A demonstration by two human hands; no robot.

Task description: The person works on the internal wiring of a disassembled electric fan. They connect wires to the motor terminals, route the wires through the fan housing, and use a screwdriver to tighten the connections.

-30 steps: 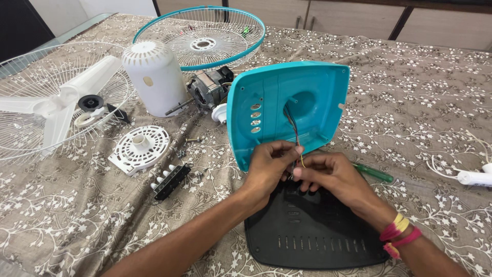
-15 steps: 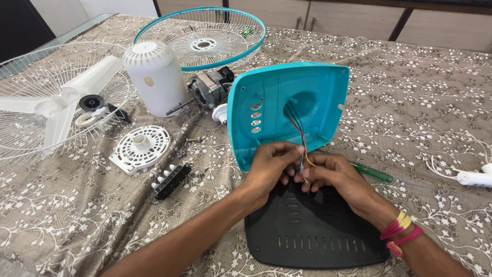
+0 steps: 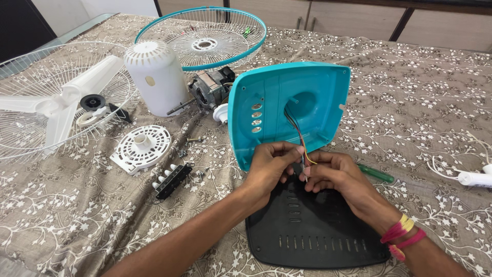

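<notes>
A teal square fan base cover [image 3: 287,110] stands tilted on edge at the middle of the table [image 3: 410,102], its hollow side facing near, four pale oval button slots on its left part. Coloured wires [image 3: 296,131] run from its round hole down to the hands. The left hand [image 3: 270,166] and right hand [image 3: 333,174] meet just below it, fingers curled and pinching a small dark part [image 3: 299,169] at the wire ends, wrists low over a black slotted base plate [image 3: 307,231]. A black switch block [image 3: 172,180] with white buttons lies to the left.
</notes>
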